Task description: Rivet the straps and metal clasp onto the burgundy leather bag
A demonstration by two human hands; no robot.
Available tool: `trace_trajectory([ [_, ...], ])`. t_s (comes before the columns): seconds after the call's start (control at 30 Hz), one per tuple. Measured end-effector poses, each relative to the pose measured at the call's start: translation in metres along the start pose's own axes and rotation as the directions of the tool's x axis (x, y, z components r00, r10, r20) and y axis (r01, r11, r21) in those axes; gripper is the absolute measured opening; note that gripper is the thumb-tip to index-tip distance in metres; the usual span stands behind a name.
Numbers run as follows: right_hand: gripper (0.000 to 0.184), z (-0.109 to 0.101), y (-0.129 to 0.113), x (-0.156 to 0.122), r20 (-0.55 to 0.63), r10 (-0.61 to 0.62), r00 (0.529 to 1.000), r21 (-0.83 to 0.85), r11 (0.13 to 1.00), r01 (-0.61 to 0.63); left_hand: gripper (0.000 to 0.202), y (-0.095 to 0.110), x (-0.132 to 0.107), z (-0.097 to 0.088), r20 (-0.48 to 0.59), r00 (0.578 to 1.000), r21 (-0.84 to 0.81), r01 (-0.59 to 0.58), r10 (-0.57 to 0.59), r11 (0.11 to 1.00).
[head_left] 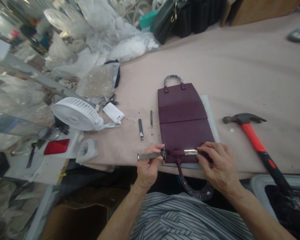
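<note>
A dark burgundy handbag (182, 110) lies flat before me, one handle (173, 77) at its far end and the other handle (195, 190) hanging over the near table edge. In my left hand (148, 168) is a thick metal rod-like tool (148, 156), held level, its inner end at the left side of the bag near a dark fitting. My right hand (218, 163) pinches a burgundy strap (175, 152) lying across the bag, close beside a shiny metal plate (190, 152) on it. What lies beneath the right fingertips is hidden.
A claw hammer (255, 136) lies to the right, partly over a grey bin (256, 186). Left of the bag are a thin metal rod (151, 119), a cutter (140, 128) and tiny scattered pieces. A white fan (76, 113) and plastic bags (97, 80) stand farther left.
</note>
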State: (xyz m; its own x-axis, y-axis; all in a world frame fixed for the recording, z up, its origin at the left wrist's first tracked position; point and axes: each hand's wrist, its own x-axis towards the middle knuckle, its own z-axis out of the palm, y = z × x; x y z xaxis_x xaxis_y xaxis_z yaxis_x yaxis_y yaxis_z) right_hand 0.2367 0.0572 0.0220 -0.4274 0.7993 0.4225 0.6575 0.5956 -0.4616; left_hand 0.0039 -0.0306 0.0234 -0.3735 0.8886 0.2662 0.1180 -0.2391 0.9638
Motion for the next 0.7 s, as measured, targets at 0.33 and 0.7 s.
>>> trace_trajectory([
  [0.33, 0.011, 0.0005, 0.0017, 0.0006, -0.009, -0.039, 0.999, 0.0, 0.999, 0.039, 0.014, -0.0064, 0.0017, 0.0048, 0.017, 0.999, -0.002, -0.046, 0.046, 0.999],
  [0.7, 0.01, -0.0005, -0.0004, 0.0014, -0.011, -0.027, 1.0, 0.004, 1.0, 0.027, 0.02, -0.0104, 0.0027, 0.0032, 0.06, 0.993, 0.012, -0.105, 0.104, 0.994],
])
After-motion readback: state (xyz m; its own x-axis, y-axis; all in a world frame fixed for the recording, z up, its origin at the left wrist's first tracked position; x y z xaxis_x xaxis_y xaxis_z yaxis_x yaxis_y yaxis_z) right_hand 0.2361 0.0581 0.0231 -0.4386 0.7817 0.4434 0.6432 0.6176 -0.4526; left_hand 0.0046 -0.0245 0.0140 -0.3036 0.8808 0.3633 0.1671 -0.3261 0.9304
